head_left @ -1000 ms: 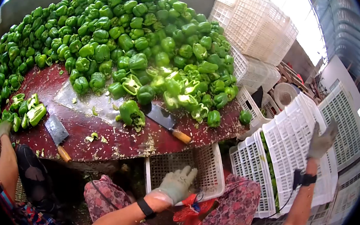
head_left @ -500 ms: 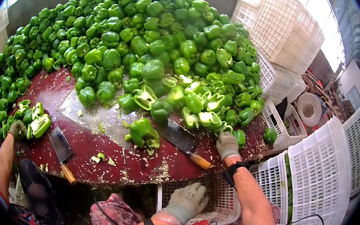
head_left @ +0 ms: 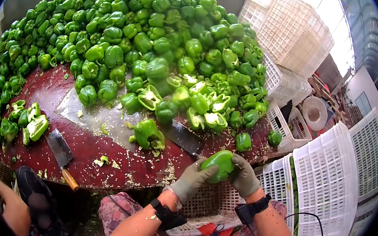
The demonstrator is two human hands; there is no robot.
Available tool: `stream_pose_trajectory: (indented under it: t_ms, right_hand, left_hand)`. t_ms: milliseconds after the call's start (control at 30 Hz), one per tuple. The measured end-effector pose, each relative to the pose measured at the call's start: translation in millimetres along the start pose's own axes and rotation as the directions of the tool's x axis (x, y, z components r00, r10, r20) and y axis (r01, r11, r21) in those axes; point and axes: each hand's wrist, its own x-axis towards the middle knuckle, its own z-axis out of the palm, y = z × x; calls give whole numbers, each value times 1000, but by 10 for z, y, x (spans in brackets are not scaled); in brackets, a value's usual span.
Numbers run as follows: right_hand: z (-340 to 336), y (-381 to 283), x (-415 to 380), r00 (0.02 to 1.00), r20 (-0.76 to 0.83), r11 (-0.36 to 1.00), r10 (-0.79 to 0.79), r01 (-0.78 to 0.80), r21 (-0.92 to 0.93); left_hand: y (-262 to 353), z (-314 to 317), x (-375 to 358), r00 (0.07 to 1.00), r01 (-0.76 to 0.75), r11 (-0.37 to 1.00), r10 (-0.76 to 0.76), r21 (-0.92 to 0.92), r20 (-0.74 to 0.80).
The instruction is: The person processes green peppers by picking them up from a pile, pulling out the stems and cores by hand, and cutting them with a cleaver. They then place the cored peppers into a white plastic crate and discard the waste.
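Note:
Between my two gloved hands is a green bell pepper (head_left: 220,165), raised over the front edge of the red table (head_left: 116,170). My left hand (head_left: 189,180) closes on its left side, and my right hand (head_left: 244,176) grips its right side. Under the pepper, a white plastic basket (head_left: 204,225) stands at my knees. A cleaver (head_left: 182,137) lies on the table just beyond my hands, its handle mostly hidden by the pepper and my left hand. Cut pepper halves (head_left: 216,121) and a hollowed pepper (head_left: 149,135) rest near the blade.
A large heap of green peppers (head_left: 112,34) covers the far side of the table. Another cleaver (head_left: 60,151) lies to the left, near a co-worker's arm (head_left: 13,210). White crates (head_left: 325,182) stand at the right, with more stacked crates (head_left: 292,30) behind. Seeds and scraps litter the tabletop.
My right hand has come back from the pile with a pepper, and my left hand has risen from the basket to meet it. The co-worker's hand has drawn down off the table.

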Motion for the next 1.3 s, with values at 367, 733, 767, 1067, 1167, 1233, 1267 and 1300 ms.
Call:
stream_pose_trajectory:
  t_ms: [367, 733, 767, 1067, 1167, 1233, 1267, 1300]
  right_hand:
    - [121, 9, -256, 987, -135, 863, 83, -139, -486]
    - [172, 398, -150, 985, -153, 982, -80, 104, 156]
    - [16, 421, -90, 997, -52, 963, -56, 68, 262]
    - [-82, 253, -357, 838, -77, 534, -540, 271, -801]
    - [290, -285, -534, 844, -328, 861, -425, 266, -433]
    - [-1, -433, -548, 881, -242, 817, -406, 230, -529]
    - [145, -525, -629, 919, -254, 833, -303, 125, -539]
    - [293, -618, -713, 945, -262, 834, -196, 20, -552]
  left_hand:
    - [112, 20, -131, 961, -186, 981, 194, 59, -195]
    - [-342, 236, -138, 781, -537, 189, 481, 822, 399]
    - [-395, 159, -49, 791, -574, 313, 451, 757, 413]
    - [-316, 212, -29, 773, -627, 497, 489, 599, 403]
    - [-151, 59, -43, 743, -599, 398, 600, 694, 297]
    - [-77, 82, -30, 680, -603, 282, 671, 746, 295]
    - [-48, 97, -38, 631, -603, 183, 705, 776, 325]
    - [-42, 141, -97, 674, -567, 183, 664, 803, 324]
